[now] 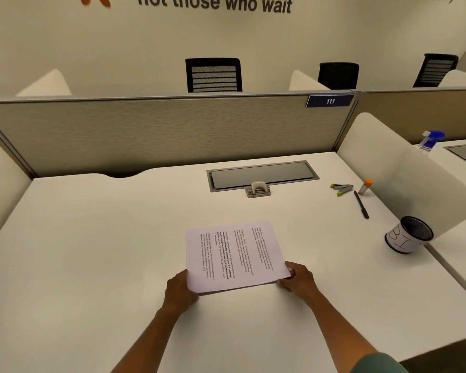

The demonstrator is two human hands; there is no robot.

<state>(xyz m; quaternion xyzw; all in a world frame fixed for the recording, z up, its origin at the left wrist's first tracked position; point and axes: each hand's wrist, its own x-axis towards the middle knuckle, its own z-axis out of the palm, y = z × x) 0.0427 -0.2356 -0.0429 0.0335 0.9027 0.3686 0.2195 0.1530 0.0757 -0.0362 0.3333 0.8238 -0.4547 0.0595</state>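
Observation:
A white printed sheet of paper (234, 255) lies on the white desk (92, 238), its text running sideways. My left hand (178, 288) holds the sheet's near left corner, with its fingers tucked under the edge. My right hand (297, 278) pinches the near right corner. The near edge of the sheet is raised slightly off the desk and casts a shadow.
A hole punch (258, 189) sits by the grey cable hatch (261, 175). At the right lie a stapler (341, 187), a glue stick (366, 186), a black pen (361, 204) and a mesh cup (408, 234) tipped against the white side divider (404, 179). A grey partition (159, 130) stands behind.

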